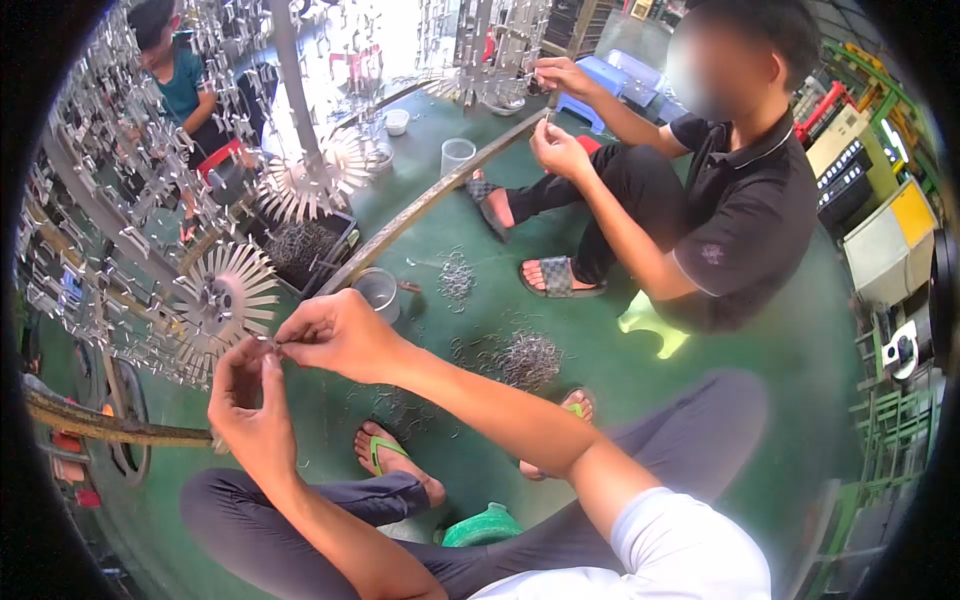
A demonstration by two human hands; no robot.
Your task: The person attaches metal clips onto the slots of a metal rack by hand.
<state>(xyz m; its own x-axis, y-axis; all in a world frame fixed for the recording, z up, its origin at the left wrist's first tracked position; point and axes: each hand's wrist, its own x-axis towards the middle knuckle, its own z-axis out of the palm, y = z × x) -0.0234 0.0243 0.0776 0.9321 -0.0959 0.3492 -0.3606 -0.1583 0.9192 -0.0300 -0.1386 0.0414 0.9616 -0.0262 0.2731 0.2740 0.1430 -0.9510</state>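
My left hand [252, 395] is pinched, thumb against fingers, at the edge of the hanging metal parts. Its fingertips meet those of my right hand [345, 338], also closed in a pinch. Something small and metallic sits between the fingertips, too tiny to name. Just behind them is a round metal disc with radiating blades [222, 298]. Strands of small shiny metal pieces [110, 215] hang around and above it. A clear plastic tub [377, 292] stands on the floor beyond my right hand.
Piles of small bent metal hooks [530, 360] lie on the green floor, with a black crate [345, 240] of dark pieces nearby. A wooden bar [430, 205] runs diagonally across. A co-worker [740, 220] sits at right, hands raised to other strands. Another person [180, 85] sits behind the strands.
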